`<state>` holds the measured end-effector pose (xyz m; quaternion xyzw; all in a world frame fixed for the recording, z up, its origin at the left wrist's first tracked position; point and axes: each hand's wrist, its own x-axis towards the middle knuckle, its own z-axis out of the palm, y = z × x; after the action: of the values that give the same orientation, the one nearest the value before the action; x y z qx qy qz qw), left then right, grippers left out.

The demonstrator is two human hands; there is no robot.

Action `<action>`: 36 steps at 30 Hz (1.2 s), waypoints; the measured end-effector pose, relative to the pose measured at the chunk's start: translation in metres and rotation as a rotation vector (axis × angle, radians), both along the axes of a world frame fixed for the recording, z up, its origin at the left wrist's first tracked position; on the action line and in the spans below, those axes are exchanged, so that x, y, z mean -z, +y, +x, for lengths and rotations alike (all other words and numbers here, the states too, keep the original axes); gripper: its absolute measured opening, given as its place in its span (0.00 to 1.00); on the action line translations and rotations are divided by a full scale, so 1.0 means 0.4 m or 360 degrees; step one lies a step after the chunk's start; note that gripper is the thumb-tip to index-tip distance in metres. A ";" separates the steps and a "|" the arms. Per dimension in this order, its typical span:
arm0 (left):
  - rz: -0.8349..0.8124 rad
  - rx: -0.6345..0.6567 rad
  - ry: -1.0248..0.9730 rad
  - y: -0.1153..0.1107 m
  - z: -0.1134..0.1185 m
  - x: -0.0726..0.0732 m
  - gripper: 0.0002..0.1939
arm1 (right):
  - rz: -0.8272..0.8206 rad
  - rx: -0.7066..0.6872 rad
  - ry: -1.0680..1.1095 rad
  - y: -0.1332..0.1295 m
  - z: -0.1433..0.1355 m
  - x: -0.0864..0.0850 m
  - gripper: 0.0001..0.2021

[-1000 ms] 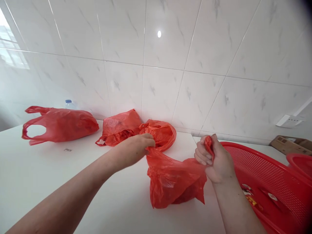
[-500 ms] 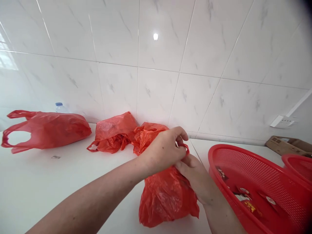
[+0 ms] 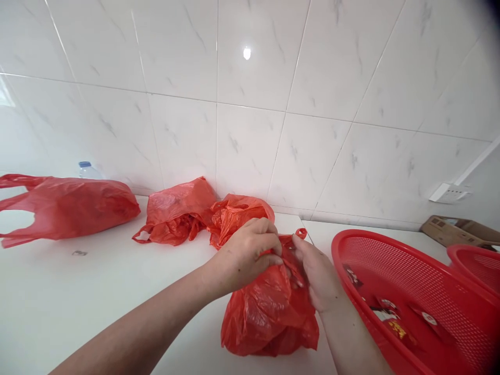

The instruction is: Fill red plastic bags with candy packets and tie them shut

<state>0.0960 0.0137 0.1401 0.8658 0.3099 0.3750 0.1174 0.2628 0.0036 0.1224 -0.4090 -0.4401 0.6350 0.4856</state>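
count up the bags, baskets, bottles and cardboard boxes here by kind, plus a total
Red plastic bags: 4, one of them at the hands
Red baskets, one cut off by the frame: 2
Blue-capped bottle, partly hidden: 1
Cardboard box: 1
Total: 8

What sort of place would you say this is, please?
Probably an indoor workroom, though its exact use is unclear: a white table against a tiled wall, red bags on the table, and a basket holding small packets.
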 end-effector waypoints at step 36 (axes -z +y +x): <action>-0.0182 -0.0030 0.0291 -0.128 -0.049 0.089 0.12 | 0.0441 0.0560 -0.1231 0.135 0.060 0.147 0.12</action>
<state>0.0764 -0.0376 0.1046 0.8853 0.3482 0.2773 0.1344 0.2867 0.0576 0.0637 -0.6163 -0.5939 0.2780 0.4361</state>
